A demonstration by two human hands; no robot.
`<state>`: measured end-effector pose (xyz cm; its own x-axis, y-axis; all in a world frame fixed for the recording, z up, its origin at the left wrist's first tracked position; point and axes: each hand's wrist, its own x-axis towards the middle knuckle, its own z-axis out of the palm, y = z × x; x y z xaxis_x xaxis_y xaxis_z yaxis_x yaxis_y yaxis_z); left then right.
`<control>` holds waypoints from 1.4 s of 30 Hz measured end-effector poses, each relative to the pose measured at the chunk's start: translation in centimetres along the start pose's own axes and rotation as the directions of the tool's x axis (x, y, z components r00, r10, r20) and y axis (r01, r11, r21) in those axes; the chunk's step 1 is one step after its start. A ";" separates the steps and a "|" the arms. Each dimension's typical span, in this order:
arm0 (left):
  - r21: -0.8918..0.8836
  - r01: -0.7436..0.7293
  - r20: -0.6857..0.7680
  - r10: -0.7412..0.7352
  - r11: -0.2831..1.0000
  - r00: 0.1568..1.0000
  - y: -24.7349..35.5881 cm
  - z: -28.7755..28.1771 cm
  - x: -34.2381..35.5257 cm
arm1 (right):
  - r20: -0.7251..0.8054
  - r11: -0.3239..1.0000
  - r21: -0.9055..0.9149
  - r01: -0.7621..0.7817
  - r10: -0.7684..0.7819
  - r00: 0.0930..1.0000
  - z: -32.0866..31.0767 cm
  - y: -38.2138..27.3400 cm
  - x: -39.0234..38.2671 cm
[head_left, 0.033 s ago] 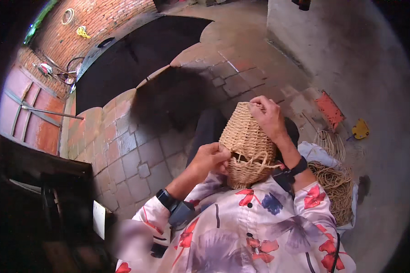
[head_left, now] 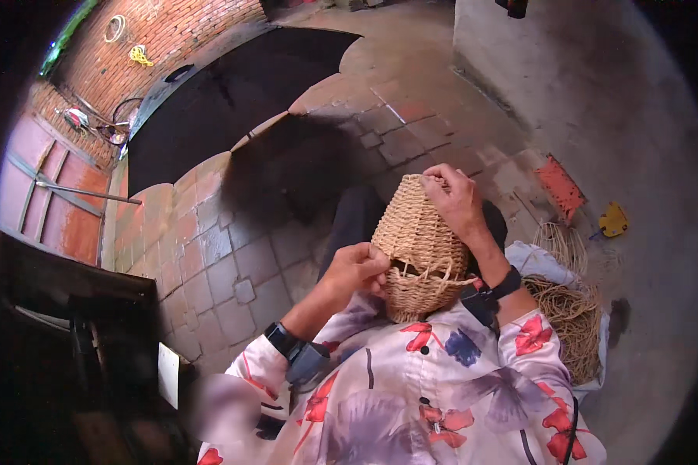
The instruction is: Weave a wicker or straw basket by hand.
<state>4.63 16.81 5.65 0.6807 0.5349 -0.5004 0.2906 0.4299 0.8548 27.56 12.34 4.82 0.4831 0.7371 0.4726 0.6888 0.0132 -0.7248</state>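
The woven basket [head_left: 420,232] sat in the person's lap, just right of the middle of the frame, its narrow end pointing up and its rounder end toward the shirt [head_left: 395,380]. A dark gap [head_left: 420,270] ran across the weave in its lower part, with a few strands crossing it, and a loose strand [head_left: 461,282] stuck out toward the right.

The left hand [head_left: 358,270] had its thumb and forefinger together, clamped on the basket at the left end of that gap. The right hand [head_left: 451,198] was bent over the narrow end, fingertips touching it from the right; from where I stood I couldn't tell whether they pinched a strand or only leaned on the weave. Both wrists wore dark bands.

Near the right elbow, at the right of the frame, a pale sack [head_left: 547,263] held heaped brown cord [head_left: 566,318], with a lighter coil [head_left: 562,246] lying at its upper end. Above that, on the floor, lay a red-orange slab [head_left: 560,187], and just beside it a small yellow thing [head_left: 613,220] I couldn't make out. Tiles [head_left: 229,283] covered the floor left of the basket, and a brick wall [head_left: 190,35] stood in the upper left.
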 end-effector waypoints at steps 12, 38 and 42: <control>0.697 0.006 -0.594 0.573 0.717 0.565 -12.1 -17.9 0.5 | -0.007 0.999 0.020 0.027 -0.027 1.000 0.4 0.4 -0.4; -0.401 -0.605 -0.458 0.422 0.688 0.783 0.8 -12.3 -2.0 | 0.082 0.978 -0.163 0.133 -0.121 0.989 0.5 -1.5 0.7; -0.221 -0.678 -0.579 0.465 0.702 0.670 2.4 -14.4 -3.2 | 0.095 0.977 -0.181 0.109 -0.093 0.991 0.3 -1.8 0.6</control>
<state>-6.56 26.62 7.34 0.2015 0.9793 -0.0176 -0.4059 0.0998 0.9085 26.48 12.93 6.23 0.3630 0.7937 0.4882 0.8239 -0.0286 -0.5660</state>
